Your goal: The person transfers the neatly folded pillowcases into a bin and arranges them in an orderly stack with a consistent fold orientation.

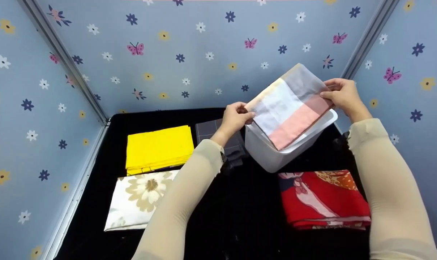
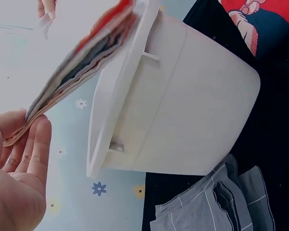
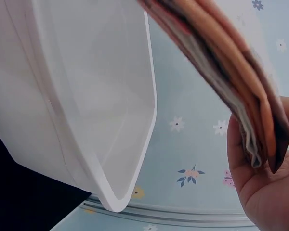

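Black table surface (image 1: 247,224) carries a white bin (image 1: 276,155), yellow folded cloth (image 1: 158,148), grey checked cloth (image 1: 211,131), floral cream cloth (image 1: 138,202) and red patterned cloth (image 1: 323,198).

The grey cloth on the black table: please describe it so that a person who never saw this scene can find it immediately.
On the black table, find the white bin near the back. The grey cloth lies just to its left, partly hidden behind the left hand, with the yellow cloth on its other side. It alone is dark grey with thin pale grid lines, and its edge looks rumpled.
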### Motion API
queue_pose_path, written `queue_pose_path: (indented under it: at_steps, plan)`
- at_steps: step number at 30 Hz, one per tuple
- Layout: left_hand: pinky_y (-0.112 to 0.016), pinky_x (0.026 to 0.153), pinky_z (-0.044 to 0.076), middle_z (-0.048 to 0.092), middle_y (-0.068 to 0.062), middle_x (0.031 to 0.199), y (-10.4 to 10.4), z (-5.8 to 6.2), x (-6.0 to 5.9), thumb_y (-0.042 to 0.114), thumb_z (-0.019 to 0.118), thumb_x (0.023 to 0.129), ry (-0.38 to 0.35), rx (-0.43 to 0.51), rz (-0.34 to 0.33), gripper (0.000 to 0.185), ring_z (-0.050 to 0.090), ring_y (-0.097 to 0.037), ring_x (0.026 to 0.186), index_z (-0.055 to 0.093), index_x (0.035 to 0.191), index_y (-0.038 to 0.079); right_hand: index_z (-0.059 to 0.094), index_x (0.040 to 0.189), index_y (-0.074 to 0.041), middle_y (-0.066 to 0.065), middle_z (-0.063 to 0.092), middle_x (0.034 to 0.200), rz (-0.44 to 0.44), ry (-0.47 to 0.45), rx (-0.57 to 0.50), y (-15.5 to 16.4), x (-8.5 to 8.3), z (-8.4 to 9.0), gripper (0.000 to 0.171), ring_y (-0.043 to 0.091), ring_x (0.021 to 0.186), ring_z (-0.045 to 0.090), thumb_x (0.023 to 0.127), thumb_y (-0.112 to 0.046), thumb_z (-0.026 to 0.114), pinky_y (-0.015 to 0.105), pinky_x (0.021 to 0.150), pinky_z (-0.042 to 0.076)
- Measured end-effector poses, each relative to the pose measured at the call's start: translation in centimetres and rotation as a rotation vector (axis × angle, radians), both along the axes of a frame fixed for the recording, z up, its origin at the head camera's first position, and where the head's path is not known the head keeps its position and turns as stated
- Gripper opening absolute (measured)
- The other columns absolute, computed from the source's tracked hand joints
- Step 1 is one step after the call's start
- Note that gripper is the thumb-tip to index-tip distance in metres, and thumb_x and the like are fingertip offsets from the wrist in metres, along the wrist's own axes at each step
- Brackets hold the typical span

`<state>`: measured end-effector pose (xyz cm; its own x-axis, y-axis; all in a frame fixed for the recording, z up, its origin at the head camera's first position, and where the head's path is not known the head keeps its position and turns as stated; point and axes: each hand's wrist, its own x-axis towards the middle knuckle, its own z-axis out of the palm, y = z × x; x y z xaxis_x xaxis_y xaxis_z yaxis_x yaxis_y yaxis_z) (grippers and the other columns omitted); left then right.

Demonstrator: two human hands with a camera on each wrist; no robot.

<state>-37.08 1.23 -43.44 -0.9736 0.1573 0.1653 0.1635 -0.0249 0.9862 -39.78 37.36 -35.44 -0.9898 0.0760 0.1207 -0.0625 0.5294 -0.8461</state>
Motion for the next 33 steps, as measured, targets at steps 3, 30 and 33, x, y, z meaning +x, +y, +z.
queue_pose_path:
  at_steps: [3,30,33]
  plan:
    - [-0.028,0.072,0.067,0.066,0.000,0.083,0.4,-0.1,-0.1,-0.005,0.073,0.099,-0.008,-0.019,0.010,0.017,0.070,-0.010,0.068,0.072,0.115,-0.012,0.071,0.127,-0.002,-0.025,0.070,0.086,0.004,0.020,0.009,0.3,-0.1,-0.4,0.030,-0.002,0.076,0.066,0.098,-0.002,0.077,0.016,0.062,0.058]
    - [-0.020,0.058,0.059,0.080,-0.023,0.102,2.2,-3.1,-0.7,0.003,0.078,0.097,-0.001,-0.356,0.095,0.017,0.062,-0.006,0.059,0.077,0.110,-0.007,0.064,0.139,0.008,-0.006,0.069,0.092,0.025,-0.086,0.047,1.4,-0.9,-7.1,0.045,0.003,0.073,0.059,0.094,0.008,0.062,0.018,0.062,0.053]
    - [-0.020,0.055,0.056,0.080,-0.020,0.099,2.3,-3.3,-0.7,0.007,0.080,0.096,0.029,-0.418,0.112,0.015,0.060,-0.005,0.057,0.080,0.106,-0.004,0.063,0.140,0.010,0.005,0.072,0.102,0.042,-0.069,0.052,1.3,-0.9,-7.8,0.047,0.001,0.073,0.060,0.093,0.010,0.062,0.017,0.061,0.053]
